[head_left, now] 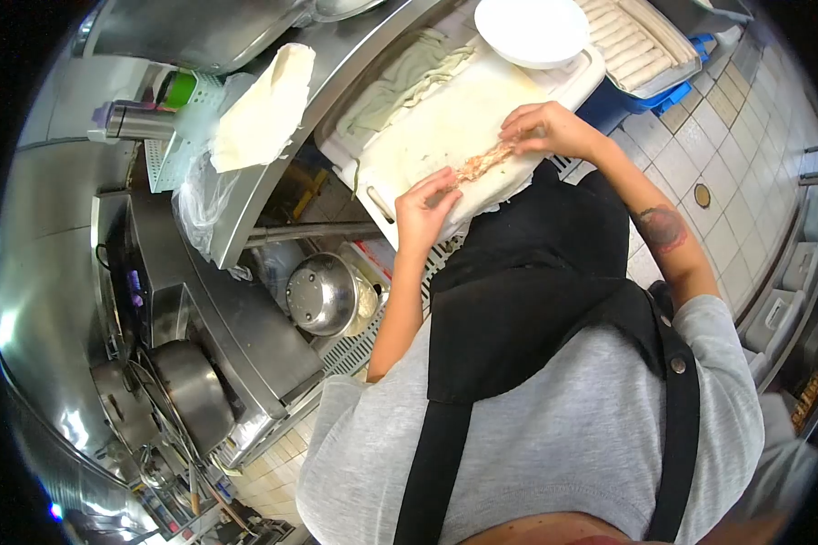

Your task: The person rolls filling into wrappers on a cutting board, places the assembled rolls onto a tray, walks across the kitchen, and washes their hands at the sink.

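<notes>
A strip of chopped filling (482, 165) lies along the near edge of a pale sheet (427, 136) on a white board. My left hand (427, 207) is at the strip's left end, fingertips together on the filling. At its right end my right hand (543, 130) pinches the filling between thumb and fingers. Beyond the sheet, a folded green cloth (395, 86) rests at the board's far left. A white plate (532, 29) sits at the far right of the board.
A tray of pale rolls (632, 41) stands at the upper right. Stacked pale sheets (265, 109) and a plastic bag (200, 200) lie on the steel counter at left. A metal bowl (320, 292) is on a lower shelf; pots (191, 395) stand lower left.
</notes>
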Available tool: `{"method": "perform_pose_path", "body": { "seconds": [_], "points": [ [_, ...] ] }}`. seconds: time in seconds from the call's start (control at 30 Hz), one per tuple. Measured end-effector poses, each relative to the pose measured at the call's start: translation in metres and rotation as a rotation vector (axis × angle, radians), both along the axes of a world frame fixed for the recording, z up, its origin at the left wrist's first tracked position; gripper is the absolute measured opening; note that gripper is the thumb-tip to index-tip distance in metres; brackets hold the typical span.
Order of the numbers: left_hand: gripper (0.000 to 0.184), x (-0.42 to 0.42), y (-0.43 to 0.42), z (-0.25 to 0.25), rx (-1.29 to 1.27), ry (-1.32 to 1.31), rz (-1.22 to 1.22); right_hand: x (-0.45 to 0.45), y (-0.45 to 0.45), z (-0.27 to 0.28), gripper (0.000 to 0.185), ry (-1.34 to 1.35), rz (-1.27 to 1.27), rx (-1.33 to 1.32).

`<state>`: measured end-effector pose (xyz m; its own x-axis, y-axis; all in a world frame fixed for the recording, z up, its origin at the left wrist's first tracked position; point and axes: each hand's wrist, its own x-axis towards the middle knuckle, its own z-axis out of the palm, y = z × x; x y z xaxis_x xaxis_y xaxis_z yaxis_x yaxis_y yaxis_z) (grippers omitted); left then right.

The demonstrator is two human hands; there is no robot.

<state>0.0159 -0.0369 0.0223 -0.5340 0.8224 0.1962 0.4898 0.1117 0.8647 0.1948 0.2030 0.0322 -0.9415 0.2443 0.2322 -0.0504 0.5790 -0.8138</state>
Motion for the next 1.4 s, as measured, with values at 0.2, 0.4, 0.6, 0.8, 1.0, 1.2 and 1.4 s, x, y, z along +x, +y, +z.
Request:
{"method": "perform_pose_path", "body": {
  "seconds": [0.2,0.4,0.6,0.8,1.0,1.2,1.4],
  "points": [
    [0.009,-0.006,0.001,-0.011,0.048,0.19,0.038,-0.004,0.003,-0.018,0.013,0.016,-0.049,0.064],
    [0.018,-0.009,-0.003,-0.013,-0.009,0.264,0.042,-0.004,0.011,-0.02,0.028,-0.058,-0.05,-0.163],
    [0.047,0.013,0.027,0.005,-0.06,0.436,-0.131,-0.007,0.007,-0.009,0.04,-0.015,0.054,0.22],
    [0.03,0.017,0.056,-0.005,-0.048,0.322,-0.191,-0.009,0.016,-0.013,0.043,-0.217,0.057,0.087],
    [0.032,-0.002,0.038,0.006,-0.088,0.28,-0.25,-0.005,0.0,-0.003,0.038,-0.058,0.013,0.256],
    [0.028,0.004,0.032,-0.006,-0.088,0.156,-0.114,-0.014,0.002,-0.03,0.053,-0.034,0.012,0.286],
    [0.023,0.01,0.04,-0.003,-0.053,0.282,-0.142,-0.018,-0.036,-0.009,0.034,0.007,-0.07,0.444]
  ]
}}
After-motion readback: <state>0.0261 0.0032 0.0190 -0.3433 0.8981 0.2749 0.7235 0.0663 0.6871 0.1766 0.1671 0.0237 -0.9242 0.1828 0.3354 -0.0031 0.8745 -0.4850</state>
